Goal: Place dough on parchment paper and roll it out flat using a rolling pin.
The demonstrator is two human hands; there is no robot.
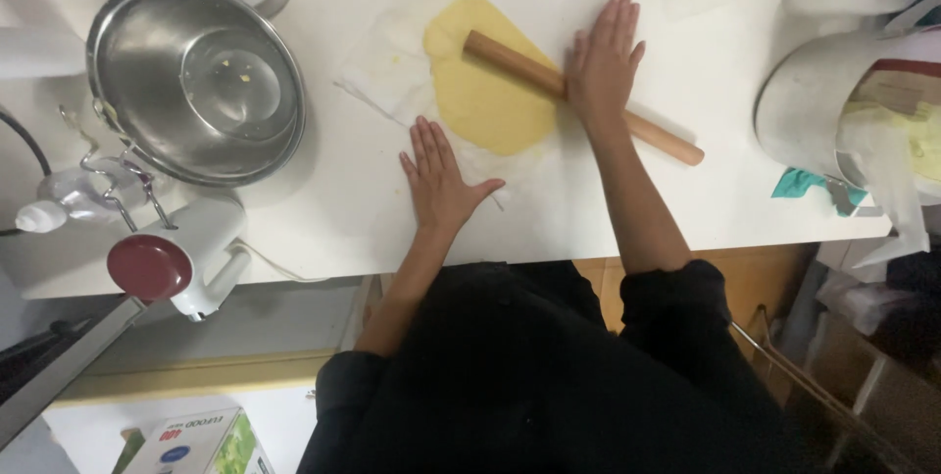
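A flat sheet of yellow dough lies on a white sheet of paper on the white table. A wooden rolling pin rests slantwise across the dough. My right hand lies flat on the middle of the pin, fingers spread and pointing away from me. My left hand is pressed flat on the paper's near edge, just below the dough, holding nothing.
A steel mixing bowl stands at the left. A white hand mixer with beaters lies near the front left edge. A white container with a bag stands at the right, a teal scrap beside it.
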